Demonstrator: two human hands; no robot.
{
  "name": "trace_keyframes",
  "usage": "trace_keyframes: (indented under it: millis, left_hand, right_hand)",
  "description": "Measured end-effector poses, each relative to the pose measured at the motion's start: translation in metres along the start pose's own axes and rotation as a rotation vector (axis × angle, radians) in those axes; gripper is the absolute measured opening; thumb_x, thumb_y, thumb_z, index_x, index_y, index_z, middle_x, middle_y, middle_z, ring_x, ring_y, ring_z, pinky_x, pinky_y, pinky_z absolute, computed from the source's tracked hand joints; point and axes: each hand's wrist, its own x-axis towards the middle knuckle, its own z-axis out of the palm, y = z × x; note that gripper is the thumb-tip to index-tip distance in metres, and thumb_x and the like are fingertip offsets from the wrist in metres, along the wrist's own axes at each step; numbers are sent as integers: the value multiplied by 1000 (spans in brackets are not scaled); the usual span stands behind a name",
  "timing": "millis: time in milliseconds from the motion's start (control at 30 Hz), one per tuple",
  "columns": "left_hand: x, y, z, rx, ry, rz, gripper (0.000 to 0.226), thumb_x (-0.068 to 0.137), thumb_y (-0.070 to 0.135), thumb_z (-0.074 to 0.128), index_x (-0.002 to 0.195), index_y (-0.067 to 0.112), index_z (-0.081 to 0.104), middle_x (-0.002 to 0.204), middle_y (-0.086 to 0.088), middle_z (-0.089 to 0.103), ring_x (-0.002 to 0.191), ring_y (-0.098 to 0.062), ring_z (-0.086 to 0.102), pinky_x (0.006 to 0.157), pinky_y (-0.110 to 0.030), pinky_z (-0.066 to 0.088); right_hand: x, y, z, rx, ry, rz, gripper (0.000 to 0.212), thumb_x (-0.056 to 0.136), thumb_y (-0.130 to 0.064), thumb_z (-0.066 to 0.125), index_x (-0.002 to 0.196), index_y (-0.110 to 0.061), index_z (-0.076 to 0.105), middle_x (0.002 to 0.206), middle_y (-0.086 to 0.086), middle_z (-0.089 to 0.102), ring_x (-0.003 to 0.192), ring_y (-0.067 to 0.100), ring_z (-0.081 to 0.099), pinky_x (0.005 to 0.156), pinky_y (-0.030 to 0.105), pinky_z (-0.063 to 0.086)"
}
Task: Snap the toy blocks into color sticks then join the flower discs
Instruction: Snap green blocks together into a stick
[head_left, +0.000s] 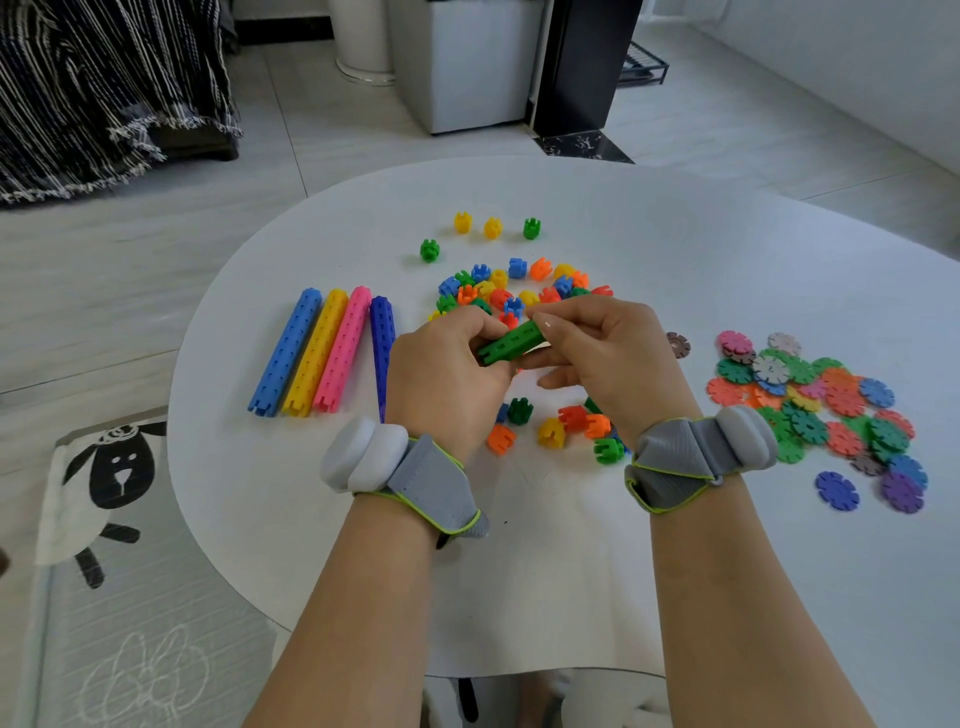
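Observation:
Above the middle of the white table (571, 571) I hold a short green stick (511, 344) of snapped blocks. My left hand (447, 374) grips its near end and my right hand (608, 353) pinches its far end. Loose blocks (519, 286) in several colours lie behind my hands, and more loose blocks (561, 423) lie below them. Finished sticks lie side by side at the left: light blue (285, 352), yellow (315, 353), pink (343, 350) and dark blue (382, 343), the last partly hidden by my left hand. A heap of flower discs (815, 400) lies at the right.
Three single blocks (492, 226) and a green one (429, 250) sit apart toward the table's far side. A brown disc (678, 344) lies alone by my right hand. A sheep-print mat (104, 478) covers the floor at the left; a white cabinet (467, 62) stands beyond the table.

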Motion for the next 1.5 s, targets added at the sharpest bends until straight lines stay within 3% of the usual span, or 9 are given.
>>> trace_keyframes:
  millis: [233, 333, 500, 600, 733, 833, 1000, 1133, 1500]
  left_hand:
    - [-15, 9, 1, 40, -133, 84, 29, 81, 24, 70, 109, 22, 66, 97, 6, 69, 88, -12, 61, 76, -17, 42]
    - [-31, 17, 1, 14, -214, 99, 27, 85, 25, 66, 112, 20, 66, 100, 0, 70, 90, -16, 63, 82, -26, 46]
    - [-56, 20, 5, 128, -242, 110, 27, 86, 24, 63, 112, 17, 65, 107, -3, 68, 101, -21, 59, 85, -26, 41]
    - [-62, 21, 6, 144, -222, 93, 26, 86, 26, 63, 111, 19, 65, 107, -2, 68, 101, -22, 59, 85, -28, 43]
    - [-63, 20, 8, 158, -221, 71, 26, 86, 27, 62, 111, 20, 64, 107, -2, 68, 101, -22, 58, 85, -30, 45]
    - [-63, 21, 8, 165, -217, 74, 26, 86, 26, 62, 111, 19, 65, 107, -2, 67, 101, -22, 58, 84, -29, 44]
    - [-62, 22, 8, 174, -222, 97, 25, 87, 24, 62, 111, 20, 65, 109, -1, 67, 101, -20, 58, 83, -25, 42]
    - [-59, 19, 4, 149, -231, 99, 25, 85, 18, 63, 110, 21, 66, 109, 1, 67, 101, -18, 58, 81, -20, 38]
    - [-58, 18, 2, 131, -245, 121, 26, 84, 18, 64, 110, 24, 67, 107, 4, 68, 96, -12, 57, 71, -8, 30]
  right_hand:
    - [-17, 1, -10, -217, 68, -102, 15, 92, -11, 59, 96, -16, 73, 63, -9, 67, 52, 3, 61, 54, 18, 47]
    - [-36, 8, -20, -272, 123, -86, 15, 92, -17, 58, 97, -20, 73, 52, -17, 61, 45, 1, 56, 56, 17, 42]
    - [-73, 21, -38, -501, 255, -120, 13, 90, -18, 61, 94, -20, 72, 81, -9, 66, 59, 1, 53, 67, 18, 40]
    - [-81, 24, -43, -704, 206, -124, 14, 86, -20, 66, 98, -19, 72, 92, -2, 62, 67, 4, 47, 64, 11, 31]
    - [-82, 27, -37, -871, 88, -45, 30, 86, -27, 65, 115, -20, 66, 112, 3, 53, 97, 17, 52, 77, 19, 32]
    - [-80, 29, -33, -964, 57, 2, 32, 89, -23, 60, 120, -19, 64, 116, 6, 46, 101, 23, 51, 81, 27, 40]
    - [-79, 23, -34, -808, 139, -61, 21, 85, -20, 67, 106, -14, 67, 112, 3, 55, 96, 18, 56, 81, 21, 39]
    - [-84, 14, -36, -429, 125, 3, 26, 80, -5, 69, 91, -28, 61, 95, -3, 68, 83, 13, 69, 85, 36, 55]
    - [-83, 17, -32, -493, 96, -30, 36, 83, -8, 65, 116, -22, 68, 103, 1, 71, 100, 18, 65, 97, 39, 47]
